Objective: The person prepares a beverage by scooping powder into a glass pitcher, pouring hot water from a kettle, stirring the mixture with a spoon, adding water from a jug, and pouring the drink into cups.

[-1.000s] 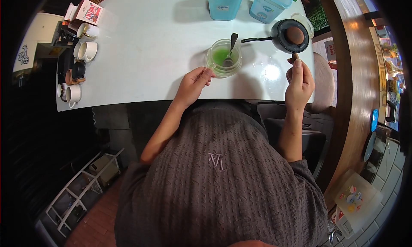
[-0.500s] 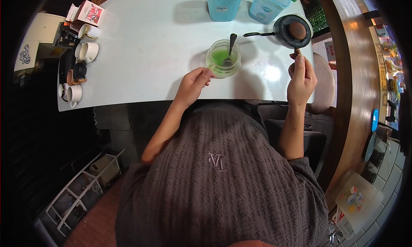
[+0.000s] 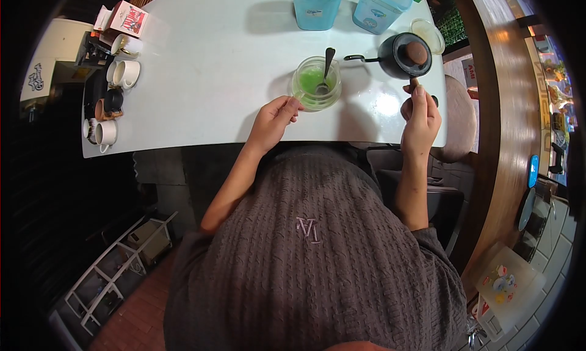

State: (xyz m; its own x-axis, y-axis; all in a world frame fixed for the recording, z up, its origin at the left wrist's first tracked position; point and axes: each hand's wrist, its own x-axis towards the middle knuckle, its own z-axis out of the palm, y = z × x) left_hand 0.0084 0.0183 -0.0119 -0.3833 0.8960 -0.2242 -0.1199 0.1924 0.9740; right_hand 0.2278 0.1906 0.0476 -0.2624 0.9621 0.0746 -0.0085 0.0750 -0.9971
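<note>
Since half a second ago, our black kettle (image 3: 390, 57) has shifted left and closer to us, so that a round, clear dish (image 3: 437, 39) shows behind it. We see a dark, rounded body, a lid with a brown knob (image 3: 416, 53), and a thin spout (image 3: 364, 59) pointing left, its tip apart from the glass jug (image 3: 323, 106). Our right hand (image 3: 421, 120) has its fingers curled tight around the kettle's handle, over the right part of the white desk (image 3: 201, 76). Before us the jug stands upright; its clear glass shows bright green liquid (image 3: 311, 80) with paler patches. A metal spoon (image 3: 329, 60) leans inside, its dark handle above the rim. Our left hand (image 3: 273, 122) has its fingers pinched on the jug's near left side, at its handle.
</note>
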